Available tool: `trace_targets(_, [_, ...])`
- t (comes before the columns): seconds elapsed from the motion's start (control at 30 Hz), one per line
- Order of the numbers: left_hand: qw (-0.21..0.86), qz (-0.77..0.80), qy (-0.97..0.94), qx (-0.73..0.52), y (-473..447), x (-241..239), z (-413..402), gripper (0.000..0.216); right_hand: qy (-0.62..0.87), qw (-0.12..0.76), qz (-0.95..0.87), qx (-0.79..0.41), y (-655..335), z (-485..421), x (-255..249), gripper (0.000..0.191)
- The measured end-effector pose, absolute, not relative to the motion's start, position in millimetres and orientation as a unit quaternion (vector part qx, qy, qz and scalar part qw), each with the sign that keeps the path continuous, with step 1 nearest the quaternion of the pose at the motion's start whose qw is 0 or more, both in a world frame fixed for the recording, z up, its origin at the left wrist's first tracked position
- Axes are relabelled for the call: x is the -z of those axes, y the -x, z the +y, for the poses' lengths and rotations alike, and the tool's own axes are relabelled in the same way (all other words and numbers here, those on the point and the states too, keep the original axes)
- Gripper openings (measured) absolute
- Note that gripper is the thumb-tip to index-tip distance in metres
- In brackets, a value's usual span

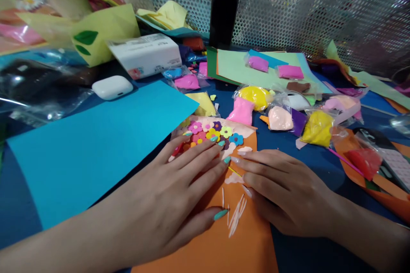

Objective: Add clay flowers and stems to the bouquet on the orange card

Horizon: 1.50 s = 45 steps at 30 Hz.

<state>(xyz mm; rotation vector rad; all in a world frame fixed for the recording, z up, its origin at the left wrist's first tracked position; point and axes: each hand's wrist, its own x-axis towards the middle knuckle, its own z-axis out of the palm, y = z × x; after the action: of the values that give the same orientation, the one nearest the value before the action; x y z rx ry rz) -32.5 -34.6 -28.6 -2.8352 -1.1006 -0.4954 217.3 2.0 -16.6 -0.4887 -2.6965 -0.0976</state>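
Note:
My left hand [179, 183] lies flat with fingers spread on an orange sheet [218, 243], its teal-nailed fingertips touching a cluster of small coloured clay flowers [213, 131] stuck on the sheet. My right hand [282, 187] rests palm down on the sheet's right edge, fingers stretched out toward the left hand's fingertips. Several thin white clay strips [236, 215] lie on the orange sheet between the two hands. Neither hand holds anything.
A large blue sheet [89, 140] lies to the left. Bags of coloured clay [315, 128] crowd the right. A white earbud case [112, 87], a white box [145, 54], an upright black phone [224, 8] and a perforated metal wall [304, 4] stand behind.

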Motion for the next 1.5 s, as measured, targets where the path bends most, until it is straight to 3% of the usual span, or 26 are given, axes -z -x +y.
trace_targets(1.2, [0.014,-0.379,0.909,0.174,31,24,-34,0.046,0.169,0.199,-0.965,0.023,-218,2,17,0.024])
trace_targets(1.5, [0.039,-0.346,0.918,0.189,28,16,-31,0.032,0.161,0.207,-0.964,0.047,-216,3,15,0.023])
